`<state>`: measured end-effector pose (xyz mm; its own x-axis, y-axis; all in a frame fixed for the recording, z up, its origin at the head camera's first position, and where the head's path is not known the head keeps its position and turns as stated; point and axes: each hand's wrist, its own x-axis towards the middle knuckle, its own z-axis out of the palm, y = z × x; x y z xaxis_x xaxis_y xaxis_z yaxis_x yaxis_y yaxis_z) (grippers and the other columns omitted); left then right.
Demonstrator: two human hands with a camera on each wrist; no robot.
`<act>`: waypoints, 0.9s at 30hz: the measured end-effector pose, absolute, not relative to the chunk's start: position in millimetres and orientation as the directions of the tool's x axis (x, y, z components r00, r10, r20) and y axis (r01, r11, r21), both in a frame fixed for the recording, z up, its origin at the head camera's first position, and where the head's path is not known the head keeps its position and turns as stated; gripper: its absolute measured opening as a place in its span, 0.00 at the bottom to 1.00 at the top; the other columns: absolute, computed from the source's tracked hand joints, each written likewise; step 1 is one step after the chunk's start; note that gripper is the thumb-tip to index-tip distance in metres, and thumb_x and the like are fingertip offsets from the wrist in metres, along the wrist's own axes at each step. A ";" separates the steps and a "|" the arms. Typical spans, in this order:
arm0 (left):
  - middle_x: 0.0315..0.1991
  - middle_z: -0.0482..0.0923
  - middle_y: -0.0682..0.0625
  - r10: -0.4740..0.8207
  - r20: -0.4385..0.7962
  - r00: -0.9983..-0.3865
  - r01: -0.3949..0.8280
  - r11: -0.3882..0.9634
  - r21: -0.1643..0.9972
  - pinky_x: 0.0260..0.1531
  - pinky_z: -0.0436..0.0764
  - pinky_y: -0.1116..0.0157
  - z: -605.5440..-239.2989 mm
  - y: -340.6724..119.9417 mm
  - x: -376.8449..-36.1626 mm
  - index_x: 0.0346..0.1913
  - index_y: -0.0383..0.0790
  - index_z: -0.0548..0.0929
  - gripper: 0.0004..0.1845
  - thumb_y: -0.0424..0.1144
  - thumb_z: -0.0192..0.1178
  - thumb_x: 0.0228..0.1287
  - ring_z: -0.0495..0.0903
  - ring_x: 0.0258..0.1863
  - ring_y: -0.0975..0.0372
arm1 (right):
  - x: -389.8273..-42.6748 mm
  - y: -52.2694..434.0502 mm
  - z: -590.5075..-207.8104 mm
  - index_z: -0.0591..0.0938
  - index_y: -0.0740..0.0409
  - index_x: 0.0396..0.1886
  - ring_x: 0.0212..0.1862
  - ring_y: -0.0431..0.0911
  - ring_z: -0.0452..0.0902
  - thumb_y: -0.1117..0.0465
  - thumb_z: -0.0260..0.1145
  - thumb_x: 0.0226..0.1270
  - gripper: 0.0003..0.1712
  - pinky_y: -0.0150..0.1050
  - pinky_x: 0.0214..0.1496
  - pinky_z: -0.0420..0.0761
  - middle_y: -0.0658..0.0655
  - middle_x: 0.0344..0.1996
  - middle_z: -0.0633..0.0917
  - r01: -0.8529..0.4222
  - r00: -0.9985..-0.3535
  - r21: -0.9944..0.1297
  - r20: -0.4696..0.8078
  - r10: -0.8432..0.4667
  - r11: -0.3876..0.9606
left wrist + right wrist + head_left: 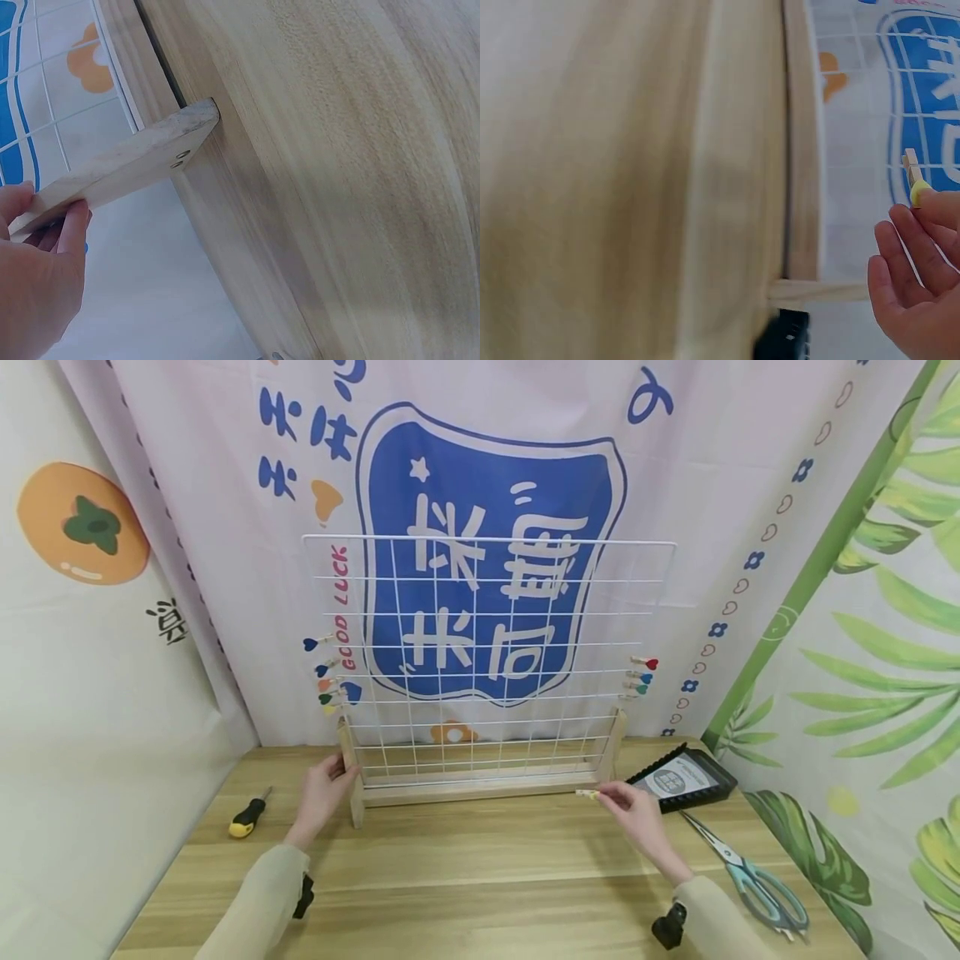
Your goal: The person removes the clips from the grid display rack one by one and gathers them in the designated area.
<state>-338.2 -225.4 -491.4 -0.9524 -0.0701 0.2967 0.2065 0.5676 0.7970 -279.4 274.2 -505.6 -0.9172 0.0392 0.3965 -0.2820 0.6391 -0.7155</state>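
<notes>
A white wire grid (487, 643) stands upright in a wooden base (480, 789) on the table. Small wooden clips with coloured hearts hang on its left edge (324, 681) and right edge (641, 677). My left hand (324, 789) holds the left wooden foot (120, 169) of the stand, fingers and thumb around its end. My right hand (633, 810) pinches a small wooden clip with a yellow heart (587, 793) just in front of the right end of the base; in the right wrist view the clip (915, 180) sticks out above my fingertips.
A yellow-and-black screwdriver (247, 814) lies at the left of the wooden table (480, 877). Scissors with teal handles (750, 868) lie at the right, behind them a black tray (682, 777). Printed cloth hangs behind and at both sides.
</notes>
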 end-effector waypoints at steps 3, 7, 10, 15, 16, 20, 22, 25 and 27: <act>0.55 0.79 0.25 -0.069 0.295 -0.953 0.206 0.563 0.800 0.51 0.86 0.56 -490.5 -225.1 -338.1 0.59 0.21 0.75 0.19 0.31 0.57 0.70 0.82 0.54 0.39 | -281.8 267.2 -519.9 0.87 0.61 0.39 0.33 0.35 0.83 0.66 0.71 0.61 0.07 0.25 0.37 0.85 0.58 0.33 0.90 -0.296 -0.920 -0.697 0.392 0.001 0.653; 0.54 0.79 0.25 -0.073 0.307 -0.949 0.214 0.566 0.796 0.50 0.87 0.57 -492.5 -225.4 -339.1 0.58 0.20 0.76 0.19 0.30 0.58 0.70 0.82 0.54 0.38 | -284.3 259.5 -534.4 0.88 0.62 0.38 0.34 0.38 0.85 0.67 0.71 0.61 0.06 0.27 0.39 0.86 0.56 0.33 0.90 -0.313 -0.927 -0.687 0.373 -0.051 0.656; 0.52 0.80 0.24 -0.069 0.336 -0.939 0.243 0.561 0.792 0.47 0.88 0.58 -494.8 -225.7 -339.6 0.56 0.19 0.77 0.19 0.31 0.59 0.69 0.82 0.52 0.37 | -285.4 254.6 -541.7 0.88 0.62 0.38 0.35 0.40 0.86 0.67 0.72 0.60 0.06 0.29 0.40 0.86 0.55 0.33 0.90 -0.307 -0.933 -0.687 0.352 -0.067 0.659; 0.47 0.81 0.23 -0.065 0.407 -0.911 0.316 0.524 0.791 0.40 0.89 0.61 -496.6 -226.0 -338.4 0.52 0.19 0.79 0.19 0.34 0.62 0.67 0.85 0.45 0.39 | -287.0 247.9 -547.9 0.88 0.61 0.36 0.35 0.42 0.86 0.67 0.73 0.58 0.06 0.29 0.40 0.86 0.55 0.33 0.91 -0.306 -0.935 -0.650 0.342 -0.093 0.695; 0.47 0.81 0.23 -0.064 0.411 -0.909 0.321 0.523 0.790 0.40 0.89 0.60 -496.8 -226.0 -338.1 0.52 0.19 0.79 0.19 0.34 0.62 0.66 0.85 0.45 0.39 | -287.1 247.1 -548.6 0.88 0.60 0.36 0.34 0.42 0.86 0.67 0.73 0.58 0.05 0.30 0.38 0.86 0.55 0.32 0.91 -0.315 -0.931 -0.634 0.350 -0.102 0.706; 0.50 0.80 0.23 -0.063 0.383 -0.922 0.292 0.535 0.792 0.45 0.88 0.56 -495.8 -225.5 -338.4 0.54 0.18 0.78 0.19 0.32 0.61 0.67 0.84 0.48 0.38 | -287.7 244.5 -548.4 0.88 0.57 0.33 0.31 0.39 0.83 0.66 0.74 0.57 0.04 0.28 0.35 0.83 0.53 0.31 0.90 -0.316 -0.933 -0.600 0.339 -0.125 0.734; 0.53 0.79 0.23 -0.058 0.344 -0.937 0.257 0.552 0.793 0.50 0.86 0.52 -494.7 -225.3 -338.8 0.57 0.19 0.76 0.20 0.31 0.59 0.68 0.82 0.52 0.36 | -288.8 244.1 -548.5 0.88 0.56 0.33 0.31 0.37 0.81 0.66 0.74 0.57 0.04 0.27 0.34 0.81 0.52 0.31 0.90 -0.318 -0.934 -0.587 0.329 -0.140 0.745; 0.55 0.79 0.24 -0.067 0.308 -0.949 0.219 0.561 0.798 0.52 0.85 0.53 -492.9 -224.8 -339.5 0.59 0.20 0.75 0.20 0.30 0.58 0.70 0.82 0.54 0.38 | -291.1 244.2 -549.2 0.88 0.56 0.33 0.31 0.34 0.78 0.65 0.74 0.57 0.04 0.26 0.33 0.78 0.52 0.31 0.90 -0.330 -0.933 -0.565 0.315 -0.172 0.756; 0.55 0.79 0.25 -0.067 0.300 -0.952 0.211 0.567 0.796 0.52 0.85 0.54 -492.3 -224.7 -339.3 0.59 0.20 0.75 0.20 0.31 0.58 0.70 0.82 0.54 0.39 | -292.0 244.8 -549.9 0.88 0.57 0.32 0.30 0.33 0.77 0.66 0.74 0.57 0.03 0.26 0.32 0.77 0.52 0.29 0.89 -0.357 -0.924 -0.545 0.327 -0.200 0.758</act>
<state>-339.3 -224.7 -492.3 -0.9515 -0.0670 0.3002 0.2114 0.5665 0.7965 -292.0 244.8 -549.9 -0.9235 -0.1999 0.3273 -0.3574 0.7582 -0.5454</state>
